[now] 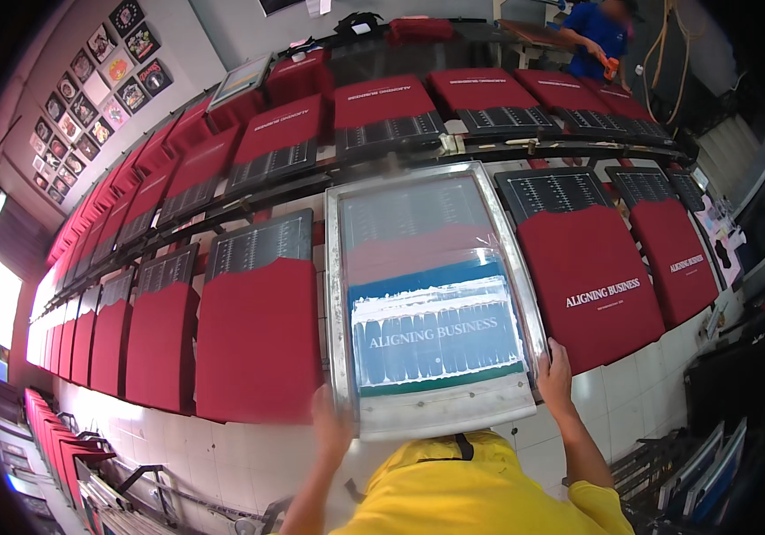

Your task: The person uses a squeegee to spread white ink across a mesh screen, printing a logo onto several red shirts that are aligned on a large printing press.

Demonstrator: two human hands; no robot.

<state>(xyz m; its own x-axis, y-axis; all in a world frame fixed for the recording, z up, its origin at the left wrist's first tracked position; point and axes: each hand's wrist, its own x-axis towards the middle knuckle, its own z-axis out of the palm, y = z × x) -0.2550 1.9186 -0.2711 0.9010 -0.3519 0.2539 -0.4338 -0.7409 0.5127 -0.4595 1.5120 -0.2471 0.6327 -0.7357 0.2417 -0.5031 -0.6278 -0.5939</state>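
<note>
Head view: left hand (332,426) and right hand (554,373) grip the metal-framed printing screen (431,294) over a red shirt (413,252); square pictures (97,85) line the wall.

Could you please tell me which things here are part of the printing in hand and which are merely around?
In use: printing screen frame, left hand, right hand, red shirt beneath it.
Around: printed red shirt, unprinted red shirt, wall pictures, person in blue.
</note>
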